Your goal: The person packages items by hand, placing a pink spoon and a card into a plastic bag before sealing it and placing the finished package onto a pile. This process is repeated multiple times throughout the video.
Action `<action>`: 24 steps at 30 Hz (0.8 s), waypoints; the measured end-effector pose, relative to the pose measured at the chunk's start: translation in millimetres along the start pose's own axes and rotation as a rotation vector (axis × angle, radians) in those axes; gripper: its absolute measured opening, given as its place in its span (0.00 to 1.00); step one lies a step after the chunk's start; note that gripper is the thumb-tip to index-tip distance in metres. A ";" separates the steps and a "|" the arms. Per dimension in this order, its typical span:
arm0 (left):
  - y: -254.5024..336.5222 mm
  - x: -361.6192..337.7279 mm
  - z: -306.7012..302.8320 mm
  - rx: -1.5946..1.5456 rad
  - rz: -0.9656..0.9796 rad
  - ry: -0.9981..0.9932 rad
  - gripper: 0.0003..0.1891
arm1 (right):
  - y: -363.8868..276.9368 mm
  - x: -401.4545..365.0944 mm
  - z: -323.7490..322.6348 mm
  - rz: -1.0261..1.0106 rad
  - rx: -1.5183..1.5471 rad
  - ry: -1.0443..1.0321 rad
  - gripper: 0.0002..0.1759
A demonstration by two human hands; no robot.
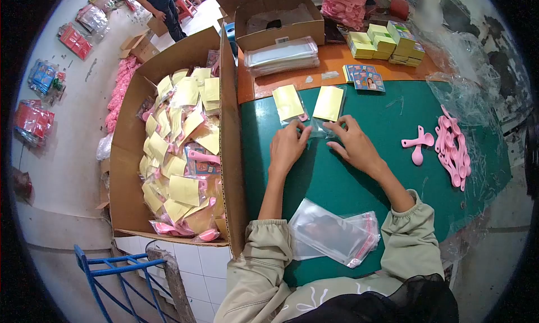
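Note:
On the green table, two clear plastic bags lie side by side. The left bag [288,103] has a yellow card in it and a bit of pink plastic at its lower edge. A yellow card also fills the right bag [328,103], whose clear end [321,133] reaches down between my hands. My left hand [288,146] has thumb and forefinger drawn together at the left edge of that clear end. Fingertips of my right hand [356,145] touch the right bag's lower part, with the thumb held apart. Flat clear bags [331,233] are stacked near my body.
A tall cardboard box [231,154] of filled bags stands at my left. Pink spoons [452,149] lie at the right. Behind are stacked yellow cards [387,41], bundled clear sleeves [282,55] and an open carton [281,28]. Another person [160,8] is at the far left.

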State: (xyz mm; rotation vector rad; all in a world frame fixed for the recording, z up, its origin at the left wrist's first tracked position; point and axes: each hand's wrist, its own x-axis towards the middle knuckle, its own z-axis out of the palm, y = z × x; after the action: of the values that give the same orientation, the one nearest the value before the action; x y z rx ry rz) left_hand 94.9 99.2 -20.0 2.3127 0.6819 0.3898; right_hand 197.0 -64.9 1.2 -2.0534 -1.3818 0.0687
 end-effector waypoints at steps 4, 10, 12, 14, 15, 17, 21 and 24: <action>2.9 -2.0 -3.2 -0.003 0.054 -0.055 0.12 | 3.5 1.5 1.9 0.060 0.009 -0.011 0.16; 5.9 -3.2 -5.2 -0.017 0.134 -0.087 0.11 | 15.3 -0.1 10.6 -0.065 -0.256 0.073 0.18; 1.9 -2.5 -1.6 0.034 0.194 -0.083 0.10 | 17.8 -0.1 11.5 -0.059 -0.261 0.083 0.18; 1.9 -1.7 -7.4 0.044 0.222 -0.181 0.09 | 19.3 -0.2 10.1 -0.053 -0.264 0.093 0.18; 1.3 -1.5 -11.1 0.050 0.235 -0.231 0.09 | 19.8 -0.5 9.4 -0.050 -0.262 0.096 0.18; 3.4 -0.4 -20.8 -0.080 0.142 -0.347 0.09 | 20.5 -0.9 9.4 -0.046 -0.256 0.110 0.17; 5.6 -2.2 -14.8 -0.496 -0.122 -0.293 0.09 | 20.5 1.1 9.8 -0.054 -0.188 0.167 0.14; 11.6 -3.2 -12.3 -0.516 -0.148 -0.317 0.11 | 11.6 0.7 8.9 -0.054 -0.090 0.123 0.13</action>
State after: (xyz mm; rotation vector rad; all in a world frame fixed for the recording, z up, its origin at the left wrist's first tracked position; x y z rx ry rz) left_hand 91.0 96.5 -3.4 1.7691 0.5163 0.1058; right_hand 203.2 -62.7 -11.8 -2.0555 -1.3853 -0.1426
